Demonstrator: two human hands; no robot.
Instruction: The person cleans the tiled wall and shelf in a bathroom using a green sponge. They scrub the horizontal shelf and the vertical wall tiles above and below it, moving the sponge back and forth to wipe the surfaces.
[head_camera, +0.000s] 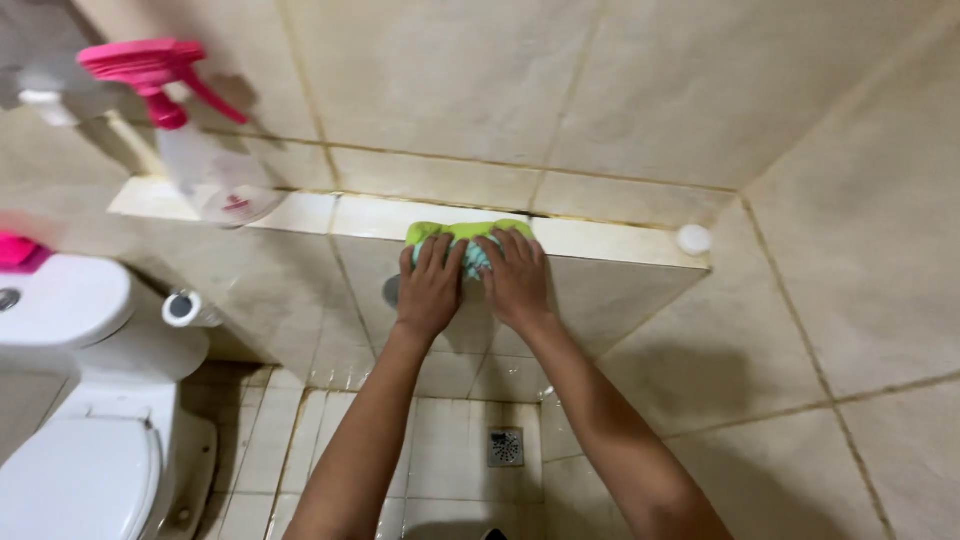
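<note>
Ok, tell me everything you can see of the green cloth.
The cloth is lime green with a pale teal patch showing between the hands, and looks soft, like microfibre. It is bunched up, not spread flat, and sits at the front edge of the tiled ledge, folding over onto the wall face below. The left hand and right hand both press on it, fingers pointing up and covering its lower part. Only its top and middle show.

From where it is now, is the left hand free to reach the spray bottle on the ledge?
Probably yes. The left hand presses the green cloth on the ledge beside the right hand. The spray bottle stands further left on that ledge, with bare tile between.
</note>
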